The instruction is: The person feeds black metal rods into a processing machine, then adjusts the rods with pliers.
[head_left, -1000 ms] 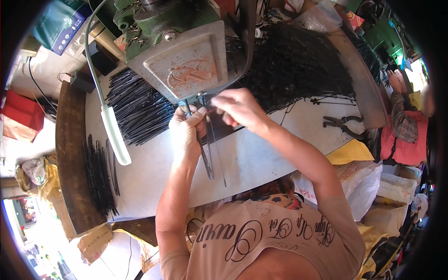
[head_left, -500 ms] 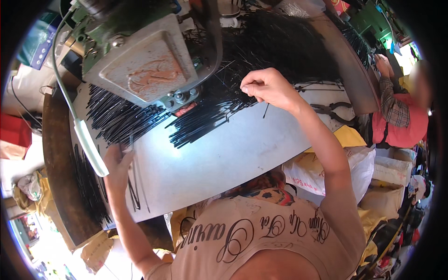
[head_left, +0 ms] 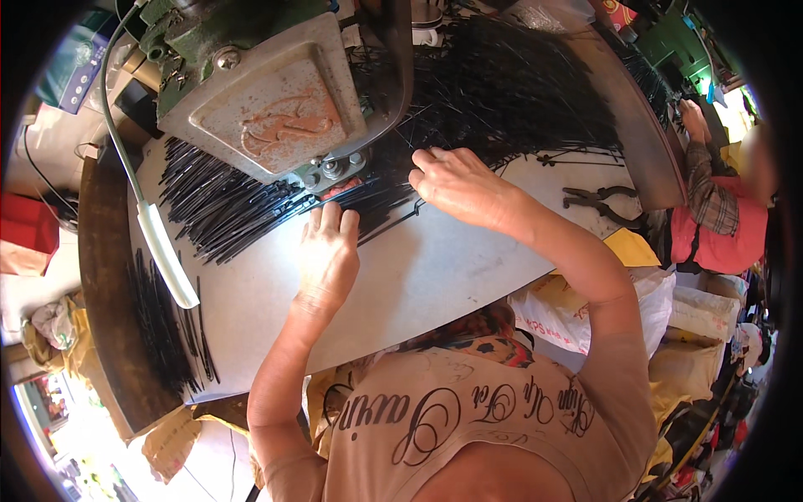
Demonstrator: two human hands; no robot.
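Left hand [head_left: 328,251] curls palm-down near black rods [head_left: 226,209].

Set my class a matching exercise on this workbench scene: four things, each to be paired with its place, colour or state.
Things
1. pliers
2. gooseneck lamp
3. left hand
4. machine cover

Descriptions
A. grey, with a raised reddish emblem
B. lying toward the table's right end
C. curled, below the emblem in the picture
D. white, over the table's left part

Pairs: 1-B, 2-D, 3-C, 4-A
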